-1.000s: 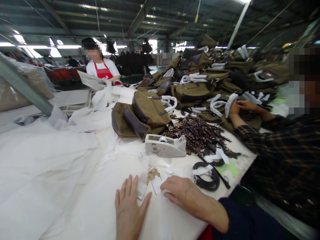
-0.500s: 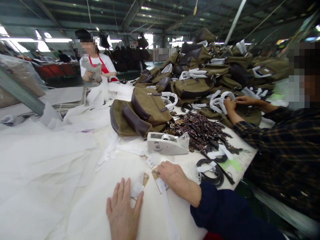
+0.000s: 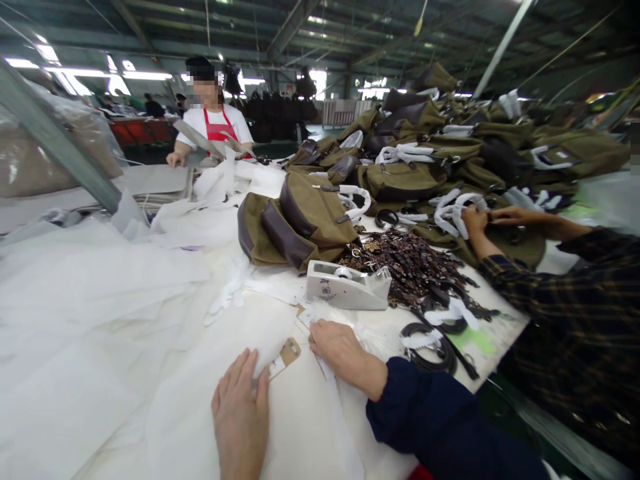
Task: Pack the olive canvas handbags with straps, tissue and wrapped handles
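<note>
Seen from the room, the person wears a dark navy long sleeve [image 3: 417, 413] on the right arm, its gathered cuff ending just behind the bare right hand [image 3: 343, 353]. A small patch of red cloth [image 3: 421, 474] shows below that sleeve. The left hand [image 3: 239, 413] is bare as well.

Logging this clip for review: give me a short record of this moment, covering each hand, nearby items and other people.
Left hand: flat on white fabric, beside a brown tag
Right hand: on a white strip
Nearby: tape dispenser, brown straps, olive canvas bags
Others: co-worker's hands, person in red apron
</note>
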Demonstrator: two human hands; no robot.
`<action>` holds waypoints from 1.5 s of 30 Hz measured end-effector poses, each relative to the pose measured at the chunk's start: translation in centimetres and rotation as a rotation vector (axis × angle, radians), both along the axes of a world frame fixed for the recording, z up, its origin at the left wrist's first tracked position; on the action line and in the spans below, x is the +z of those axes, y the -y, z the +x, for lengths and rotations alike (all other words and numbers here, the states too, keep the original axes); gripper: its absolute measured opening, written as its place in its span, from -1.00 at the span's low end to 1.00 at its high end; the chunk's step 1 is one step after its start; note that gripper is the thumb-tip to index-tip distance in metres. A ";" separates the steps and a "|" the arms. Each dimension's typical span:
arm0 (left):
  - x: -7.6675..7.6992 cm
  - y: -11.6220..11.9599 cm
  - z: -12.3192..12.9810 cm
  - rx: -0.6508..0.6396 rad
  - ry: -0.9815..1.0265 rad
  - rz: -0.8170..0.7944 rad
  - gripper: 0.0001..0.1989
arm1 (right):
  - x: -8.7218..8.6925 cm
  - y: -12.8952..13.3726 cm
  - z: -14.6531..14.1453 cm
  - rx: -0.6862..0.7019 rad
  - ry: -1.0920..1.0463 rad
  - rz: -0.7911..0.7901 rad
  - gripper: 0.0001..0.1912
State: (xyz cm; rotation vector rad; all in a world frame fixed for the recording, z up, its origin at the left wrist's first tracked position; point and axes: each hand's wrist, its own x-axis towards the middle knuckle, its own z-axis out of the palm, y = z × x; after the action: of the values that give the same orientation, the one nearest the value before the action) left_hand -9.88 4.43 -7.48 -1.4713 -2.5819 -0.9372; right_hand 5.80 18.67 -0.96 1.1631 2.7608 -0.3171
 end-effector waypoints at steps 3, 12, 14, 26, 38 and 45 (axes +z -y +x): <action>0.0 0.0 -0.4 0.004 0.058 0.045 -0.51 | -0.1 -0.3 0.1 0.004 0.006 -0.013 -0.85; -0.1 -0.1 -0.9 -0.026 0.129 0.122 -0.56 | -0.7 -2.1 2.2 -0.027 0.030 0.061 -0.83; 0.0 -0.3 -0.6 -0.064 0.113 0.131 -0.59 | -0.3 -2.4 2.7 -0.041 0.034 0.080 -0.80; -0.2 0.2 0.5 -0.231 0.131 0.052 -0.67 | -1.2 1.9 6.1 0.403 -0.242 -0.008 -0.70; 5.8 -6.9 -10.5 -0.084 0.139 0.008 -0.73 | -4.4 0.8 9.3 0.277 -0.543 0.097 -0.71; 2.2 -12.0 -15.8 -0.077 0.045 -0.137 -0.86 | -5.3 0.9 9.5 0.274 -0.617 0.235 -0.71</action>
State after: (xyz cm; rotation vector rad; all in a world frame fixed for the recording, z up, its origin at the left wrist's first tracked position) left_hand -25.63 16.41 -5.23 -1.6106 -2.6886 -0.8256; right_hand 15.25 17.72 -6.27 0.8036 3.5280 -0.3789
